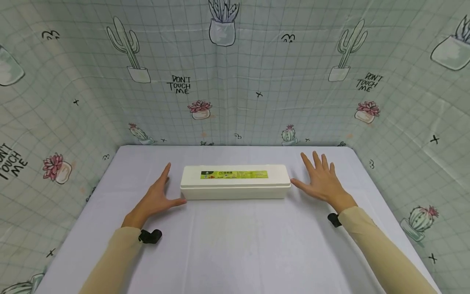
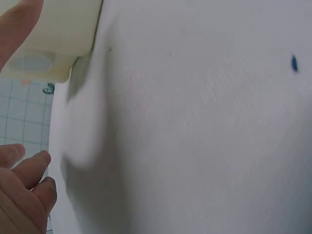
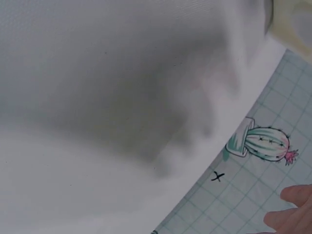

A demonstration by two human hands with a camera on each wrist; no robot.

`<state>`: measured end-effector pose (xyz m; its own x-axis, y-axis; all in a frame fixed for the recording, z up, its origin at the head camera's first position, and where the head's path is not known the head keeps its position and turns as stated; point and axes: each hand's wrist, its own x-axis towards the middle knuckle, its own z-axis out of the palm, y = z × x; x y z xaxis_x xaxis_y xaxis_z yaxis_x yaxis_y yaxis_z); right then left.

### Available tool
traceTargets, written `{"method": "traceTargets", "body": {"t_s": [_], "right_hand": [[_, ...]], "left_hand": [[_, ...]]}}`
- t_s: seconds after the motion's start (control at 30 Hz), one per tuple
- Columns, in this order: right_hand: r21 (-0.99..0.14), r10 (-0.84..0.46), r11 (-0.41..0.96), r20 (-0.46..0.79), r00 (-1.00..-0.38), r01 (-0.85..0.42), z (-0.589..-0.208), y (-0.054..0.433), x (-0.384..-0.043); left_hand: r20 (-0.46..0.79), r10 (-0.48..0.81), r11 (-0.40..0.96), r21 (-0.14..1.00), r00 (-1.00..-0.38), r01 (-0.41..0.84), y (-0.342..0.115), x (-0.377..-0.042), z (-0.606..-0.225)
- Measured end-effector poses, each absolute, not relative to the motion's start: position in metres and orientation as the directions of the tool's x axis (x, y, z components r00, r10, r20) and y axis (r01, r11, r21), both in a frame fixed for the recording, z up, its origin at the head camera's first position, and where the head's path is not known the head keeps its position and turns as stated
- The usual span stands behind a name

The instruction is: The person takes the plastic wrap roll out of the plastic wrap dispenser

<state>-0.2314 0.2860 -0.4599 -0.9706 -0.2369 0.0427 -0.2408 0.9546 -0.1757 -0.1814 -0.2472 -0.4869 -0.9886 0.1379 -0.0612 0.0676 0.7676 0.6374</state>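
Note:
A long cream-white box with a yellow-green label lies crosswise on the table in the head view. My left hand is beside its left end, fingers extended and thumb pointing at the front left corner. At the other end my right hand spreads its fingers, with the thumb tip close to the box's right edge; whether it touches cannot be told. Part of the box shows in the left wrist view, beyond the thumb. Only a corner of the box enters the right wrist view. Neither hand holds anything.
The box rests on a white-covered table. Hanging cloth printed with cacti and a grid surrounds the table's back and sides. Dark wrist mounts sit at both sleeve cuffs.

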Motion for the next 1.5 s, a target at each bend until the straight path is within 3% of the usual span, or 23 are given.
{"method": "traceTargets", "body": {"t_s": [0.27,0.63,0.83,1.13,1.5], "right_hand": [[-0.196,-0.247,0.947,0.061,-0.967,-0.255,-0.451,0.283,-0.236],[-0.246,-0.324,0.910,0.078,-0.943,-0.333,-0.437,0.259,-0.233],[-0.244,-0.384,0.887,0.083,-0.919,-0.393,-0.438,0.241,-0.232],[-0.260,-0.480,0.830,0.117,-0.869,-0.493,-0.450,0.223,-0.233],[-0.308,-0.502,0.803,0.113,-0.857,-0.511,-0.464,0.212,-0.233]], "left_hand": [[-0.060,0.172,0.684,0.726,-0.983,0.076,-0.232,-0.184,-0.493],[0.014,0.205,0.632,0.762,-0.979,0.143,-0.214,-0.187,-0.500],[0.048,0.168,0.637,0.757,-0.985,0.146,-0.207,-0.189,-0.505],[0.042,0.059,0.547,0.835,-0.997,0.068,-0.197,-0.193,-0.513],[0.018,0.018,0.476,0.879,-1.000,0.025,-0.193,-0.192,-0.517]]}}
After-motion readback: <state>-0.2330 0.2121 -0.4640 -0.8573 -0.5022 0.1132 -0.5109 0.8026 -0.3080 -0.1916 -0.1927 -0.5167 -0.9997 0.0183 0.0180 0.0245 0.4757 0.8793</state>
